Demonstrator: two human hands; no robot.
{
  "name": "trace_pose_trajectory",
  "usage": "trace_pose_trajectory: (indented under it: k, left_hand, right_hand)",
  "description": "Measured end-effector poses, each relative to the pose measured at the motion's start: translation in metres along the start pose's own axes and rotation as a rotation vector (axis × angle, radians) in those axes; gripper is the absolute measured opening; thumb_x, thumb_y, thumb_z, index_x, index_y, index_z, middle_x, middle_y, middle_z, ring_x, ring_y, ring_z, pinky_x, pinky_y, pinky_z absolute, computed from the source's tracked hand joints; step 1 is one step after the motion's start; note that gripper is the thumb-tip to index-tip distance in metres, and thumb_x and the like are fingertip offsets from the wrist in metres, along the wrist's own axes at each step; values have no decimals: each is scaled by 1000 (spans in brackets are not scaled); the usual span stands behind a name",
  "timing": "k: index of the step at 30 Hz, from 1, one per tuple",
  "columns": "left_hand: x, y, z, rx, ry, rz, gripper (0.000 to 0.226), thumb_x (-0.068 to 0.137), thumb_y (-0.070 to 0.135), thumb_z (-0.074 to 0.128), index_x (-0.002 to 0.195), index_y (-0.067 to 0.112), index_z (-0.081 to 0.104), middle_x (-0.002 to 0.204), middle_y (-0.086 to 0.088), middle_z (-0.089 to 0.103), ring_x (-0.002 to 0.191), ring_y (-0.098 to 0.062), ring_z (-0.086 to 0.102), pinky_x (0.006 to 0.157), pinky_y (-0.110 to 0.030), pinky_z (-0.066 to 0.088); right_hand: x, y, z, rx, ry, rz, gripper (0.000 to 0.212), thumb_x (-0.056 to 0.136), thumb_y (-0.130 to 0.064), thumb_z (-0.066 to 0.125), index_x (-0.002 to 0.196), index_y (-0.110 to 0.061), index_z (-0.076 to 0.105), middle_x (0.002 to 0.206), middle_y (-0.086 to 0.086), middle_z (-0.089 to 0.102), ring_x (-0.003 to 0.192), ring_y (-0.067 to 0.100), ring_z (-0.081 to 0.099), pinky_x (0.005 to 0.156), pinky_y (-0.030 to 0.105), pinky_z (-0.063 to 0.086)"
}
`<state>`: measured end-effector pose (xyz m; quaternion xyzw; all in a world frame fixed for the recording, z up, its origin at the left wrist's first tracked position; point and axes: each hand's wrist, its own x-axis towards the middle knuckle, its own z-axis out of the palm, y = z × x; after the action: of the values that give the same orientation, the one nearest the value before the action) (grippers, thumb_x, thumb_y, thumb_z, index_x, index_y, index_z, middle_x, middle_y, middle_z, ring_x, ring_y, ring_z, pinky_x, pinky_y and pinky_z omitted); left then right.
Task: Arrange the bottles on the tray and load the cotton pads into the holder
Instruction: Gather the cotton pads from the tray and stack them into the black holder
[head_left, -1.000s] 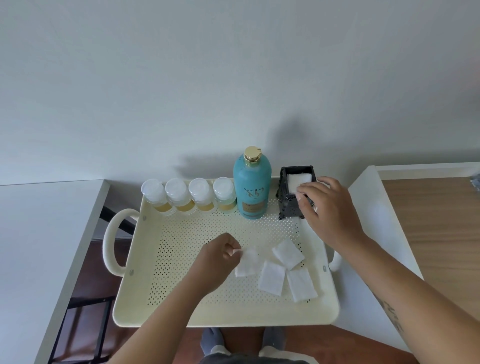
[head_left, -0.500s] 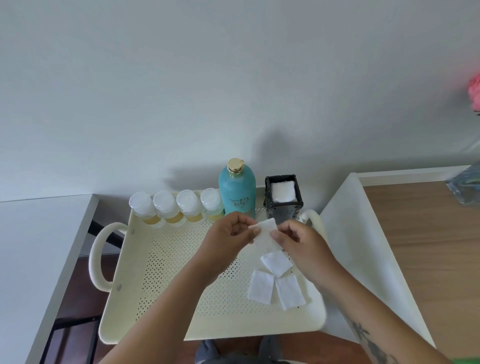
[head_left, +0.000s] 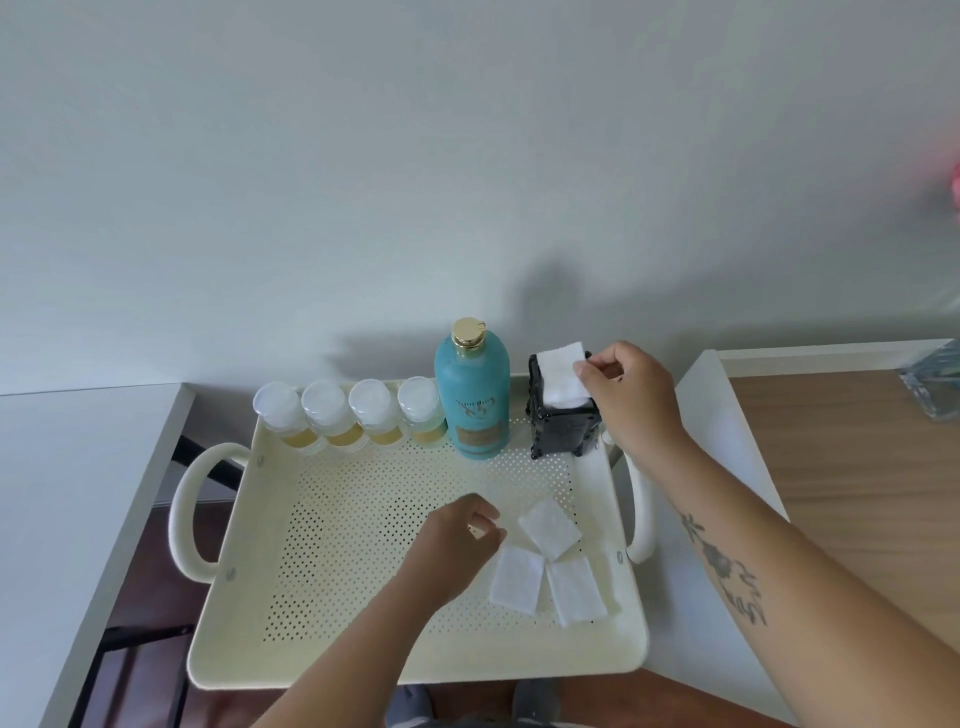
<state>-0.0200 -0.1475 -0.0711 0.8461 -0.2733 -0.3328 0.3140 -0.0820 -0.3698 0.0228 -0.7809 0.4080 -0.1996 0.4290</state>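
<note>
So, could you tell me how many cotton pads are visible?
4: three pads loose on the tray, near right; one pad pinched by the right hand atop the holder. Others may hide inside.

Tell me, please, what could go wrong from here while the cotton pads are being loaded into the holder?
1. The cotton pad in the right hand's grip sits tilted over the black holder; it may catch the rim and crumple.
2. Pressing it down could nudge the holder against the teal bottle beside it.
3. The three loose pads lie bunched together on the tray, so the left hand's grip might lift two at once.
</note>
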Motion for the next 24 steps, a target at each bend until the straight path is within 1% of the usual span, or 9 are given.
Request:
trace_pose_trajectory:
  k: [3,5,7,9,11,13,17,22,24]
  left_hand:
    - [0,-6,8,88,-22,43,20,86,30,68,105,25,64,102,13,63,83,6,54,70,-9,40]
    - [1,-7,11,136,-21,78,23,85,30,69,107,25,65,105,11,63,87,0,55,71,-8,38]
    - [2,-8,12,179,-25,111,25,84,29,71,108,25,65,106,10,63,92,-5,54,73,-11,39]
    - [4,-7,13,209,-36,141,27,83,28,72,109,24,65,105,8,62,93,-6,54,76,-17,44]
    - [5,-6,14,244,-54,166,28,83,29,73,109,24,66,105,6,62,93,-8,54,80,-23,48]
    - [6,-6,15,285,-68,191,27,82,28,74,108,24,66,103,6,63,93,-10,54,82,-29,51]
    - [8,-7,19,340,-70,225,17,84,29,71,100,25,67,97,8,61,89,-10,50,79,-28,49]
    - [7,-7,20,334,-81,218,9,86,29,67,93,24,65,95,9,61,89,-10,52,75,-24,48]
    - [6,-6,16,260,-77,179,8,87,28,65,93,24,62,90,13,58,82,-6,53,67,-17,44]
  right_hand:
    - [0,7,3,-157,11,-51,16,89,-24,62,100,-12,61,91,0,58,92,23,54,72,32,44]
    - [-6,11,3,-240,82,-161,18,91,-22,59,105,-12,59,98,3,57,99,26,49,77,37,46]
    - [-14,13,2,-315,130,-306,15,92,-20,57,105,-12,60,101,5,59,98,30,49,78,41,47]
    - [-20,15,2,-392,97,-413,16,93,-21,56,105,-13,63,102,4,63,97,30,50,80,44,47]
    - [-23,17,3,-434,45,-470,17,93,-22,55,102,-13,66,102,1,66,100,30,51,81,44,47]
    - [-25,19,4,-484,12,-499,17,93,-22,55,98,-13,68,102,-1,69,103,29,52,81,43,47]
    - [-28,22,7,-578,5,-502,18,93,-25,55,94,-16,71,102,-5,72,111,31,52,83,41,44]
    - [-27,22,8,-629,-10,-479,26,94,-32,52,92,-16,72,99,-4,73,114,32,52,88,42,42]
    - [-28,23,9,-638,-13,-473,27,94,-33,52,92,-15,72,98,-4,73,114,33,52,88,42,41]
